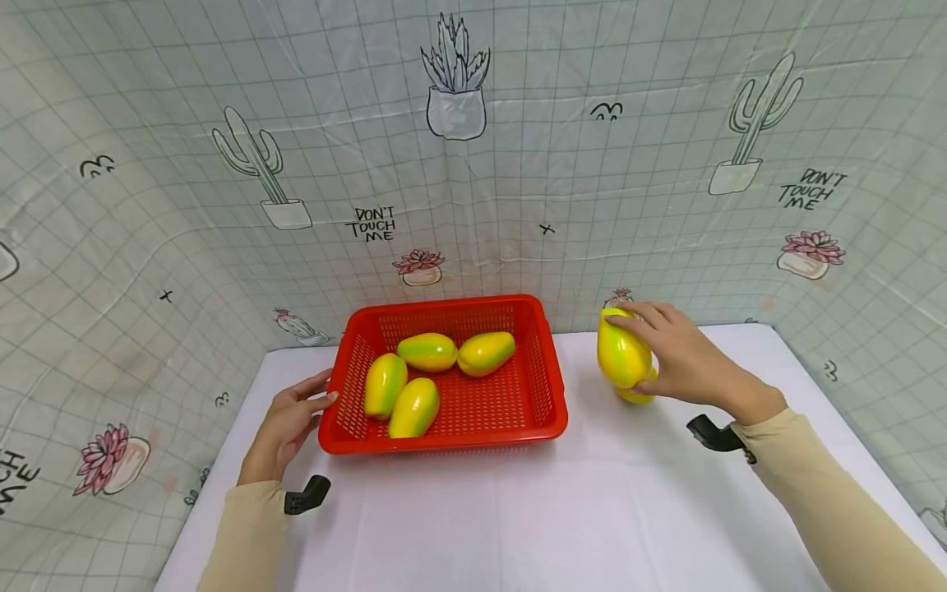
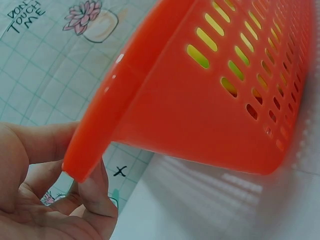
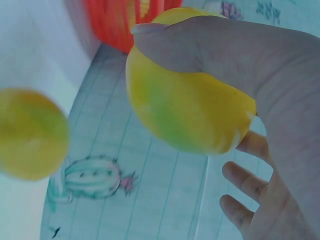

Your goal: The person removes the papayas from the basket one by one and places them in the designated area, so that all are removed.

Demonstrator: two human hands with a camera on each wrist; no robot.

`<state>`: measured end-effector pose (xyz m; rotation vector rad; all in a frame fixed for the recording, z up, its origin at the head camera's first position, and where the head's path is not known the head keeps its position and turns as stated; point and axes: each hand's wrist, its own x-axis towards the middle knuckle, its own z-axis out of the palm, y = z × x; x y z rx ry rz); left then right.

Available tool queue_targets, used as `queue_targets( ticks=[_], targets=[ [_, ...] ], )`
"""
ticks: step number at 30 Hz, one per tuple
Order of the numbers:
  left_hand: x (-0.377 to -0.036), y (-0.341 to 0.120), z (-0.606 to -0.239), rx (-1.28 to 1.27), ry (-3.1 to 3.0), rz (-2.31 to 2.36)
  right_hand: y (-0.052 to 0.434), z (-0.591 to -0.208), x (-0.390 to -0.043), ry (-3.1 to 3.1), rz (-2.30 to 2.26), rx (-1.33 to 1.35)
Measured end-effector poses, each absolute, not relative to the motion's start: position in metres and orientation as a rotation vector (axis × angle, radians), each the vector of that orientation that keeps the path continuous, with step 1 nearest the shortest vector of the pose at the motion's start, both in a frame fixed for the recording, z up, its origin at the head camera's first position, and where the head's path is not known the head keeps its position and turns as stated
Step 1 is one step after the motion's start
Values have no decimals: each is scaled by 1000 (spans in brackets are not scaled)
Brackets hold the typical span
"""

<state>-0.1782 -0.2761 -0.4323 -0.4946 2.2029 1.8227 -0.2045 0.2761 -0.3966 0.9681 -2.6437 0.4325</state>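
Note:
My right hand (image 1: 684,362) grips a yellow-green mango (image 1: 623,353) between thumb and fingers, above the table at the right. Below and partly behind it, a second mango (image 1: 638,396) sits on the table; the right wrist view shows that lower mango (image 3: 32,134) apart from the held one. At the left, my left hand (image 1: 287,423) pinches the rim of a red plastic basket (image 2: 165,120), its thumb and fingers on either side of the edge. Several mangoes, among them one at the front (image 1: 414,409), lie inside the basket at its left and back.
A white cloth covers the table (image 1: 473,518). Behind and at both sides hangs a grid-patterned curtain (image 1: 518,164) with cactus drawings, close behind the basket's back rim. Dark wrist mounts (image 1: 307,496) stick out from both sleeves.

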Motion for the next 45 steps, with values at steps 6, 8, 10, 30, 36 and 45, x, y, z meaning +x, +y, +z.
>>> queue_targets(
  ticks=[6, 8, 10, 30, 36, 45],
  targets=[
    [-178, -276, -433, -504, 2203, 1828, 301, -403, -199, -2691, 453, 867],
    [-178, -275, -433, -510, 2201, 1829, 309, -406, -198, -2715, 458, 832],
    [-178, -275, -432, -516, 2198, 1831, 317, -410, -197, -2727, 459, 805],
    [-178, -276, -433, -516, 2196, 1835, 362, -444, -204, -2855, 491, 668],
    [-178, -275, -434, -531, 2197, 1835, 370, -458, -211, -2945, 513, 623],
    [-178, -274, -433, -528, 2189, 1844, 375, -471, -215, -3067, 544, 563]
  ],
)
